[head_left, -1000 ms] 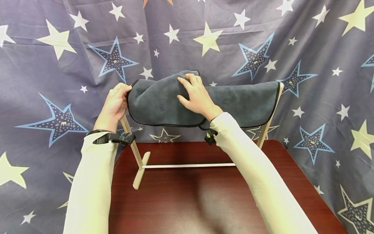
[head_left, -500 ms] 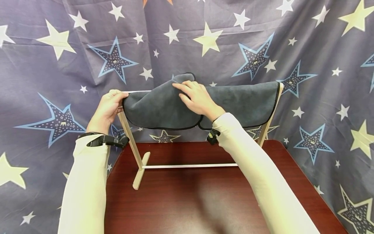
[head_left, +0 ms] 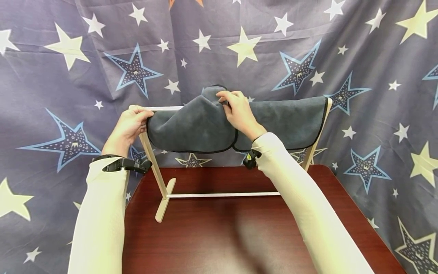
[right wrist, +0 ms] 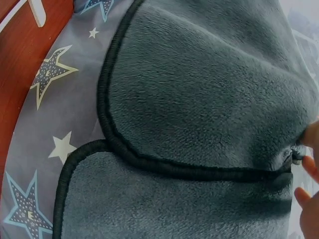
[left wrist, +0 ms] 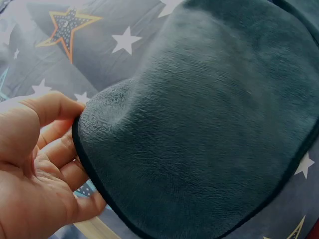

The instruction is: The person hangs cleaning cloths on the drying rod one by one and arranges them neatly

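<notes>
A grey plush towel with black edging (head_left: 195, 127) drapes over the left part of a wooden rack's top rod (head_left: 167, 108), its upper part bunched into a raised fold. My left hand (head_left: 128, 127) pinches the towel's left edge between thumb and forefinger, the other fingers behind it, as the left wrist view shows. On the towel's upper right edge, my right hand (head_left: 241, 114) pinches the cloth; only its fingertips (right wrist: 310, 167) enter the right wrist view. A second grey towel (head_left: 285, 121) hangs on the right part, its left edge touching the first towel.
The rack's left leg (head_left: 155, 167) and foot (head_left: 164, 205) stand on a dark red table (head_left: 205, 236), with a white lower rod (head_left: 222, 195) running across. Close behind hangs a grey-purple curtain (head_left: 219, 23) printed with stars.
My left hand has moved down and left with the towel's edge, baring the rod there. The right hand's fingers, earlier spread flat on the cloth, have shifted slightly right and now curl into a pinch.
</notes>
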Demonstrator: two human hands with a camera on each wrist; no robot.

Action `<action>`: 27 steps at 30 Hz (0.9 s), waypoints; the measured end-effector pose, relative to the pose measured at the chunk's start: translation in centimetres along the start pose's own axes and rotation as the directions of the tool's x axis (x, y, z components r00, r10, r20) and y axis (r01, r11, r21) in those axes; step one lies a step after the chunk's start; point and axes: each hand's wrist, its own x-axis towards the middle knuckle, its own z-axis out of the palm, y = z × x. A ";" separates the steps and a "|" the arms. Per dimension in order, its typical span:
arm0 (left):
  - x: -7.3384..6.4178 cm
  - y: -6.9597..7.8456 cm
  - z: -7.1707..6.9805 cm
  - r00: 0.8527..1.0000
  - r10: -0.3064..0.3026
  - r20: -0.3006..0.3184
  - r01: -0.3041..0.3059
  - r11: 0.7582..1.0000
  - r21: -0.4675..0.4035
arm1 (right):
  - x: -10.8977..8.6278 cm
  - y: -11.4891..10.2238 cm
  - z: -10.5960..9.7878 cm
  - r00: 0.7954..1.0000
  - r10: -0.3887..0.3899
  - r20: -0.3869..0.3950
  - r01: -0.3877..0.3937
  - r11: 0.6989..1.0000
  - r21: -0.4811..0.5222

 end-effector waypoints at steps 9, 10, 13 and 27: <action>-0.3 0.2 0.1 0.997 0.006 0.082 -0.016 0.994 0.111 | 0.1 -0.7 -0.3 0.927 0.374 -0.001 -0.370 0.917 -0.152; -0.3 0.2 0.1 0.996 0.004 0.088 -0.017 0.990 0.141 | 0.2 -0.8 -0.4 0.911 0.411 0.015 -0.403 0.899 -0.172; -0.1 0.4 0.1 0.995 0.011 0.100 -0.031 0.978 0.208 | 0.3 -0.9 -0.7 0.882 0.469 0.044 -0.454 0.871 -0.188; 0.2 2.2 0.6 0.987 0.123 -0.103 -0.120 0.992 0.038 | 1.7 -0.8 -1.8 0.931 0.359 -0.064 -0.364 0.926 -0.096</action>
